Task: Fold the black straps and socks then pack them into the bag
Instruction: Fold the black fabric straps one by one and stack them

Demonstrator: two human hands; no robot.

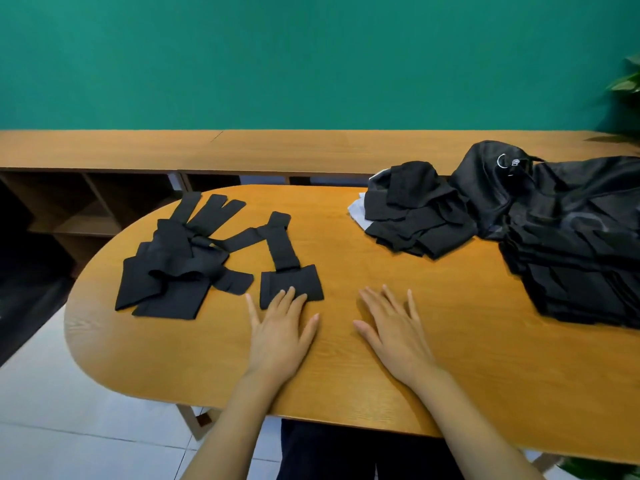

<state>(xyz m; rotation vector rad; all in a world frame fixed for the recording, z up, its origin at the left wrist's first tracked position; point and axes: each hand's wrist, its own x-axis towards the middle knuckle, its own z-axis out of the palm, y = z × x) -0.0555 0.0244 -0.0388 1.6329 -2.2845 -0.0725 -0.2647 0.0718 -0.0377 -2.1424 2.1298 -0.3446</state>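
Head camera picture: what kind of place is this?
Probably a plain indoor workroom or office, though I can't be sure. A rounded wooden table stands on a pale tiled floor, with a long wooden shelf unit along a green wall behind it.

Wooden table [346, 375], green wall [311, 57], low shelving [104, 150], perhaps a plant [628, 81]

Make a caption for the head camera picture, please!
Left hand touches a folded black strap, right hand flat on the table, bag nearby.
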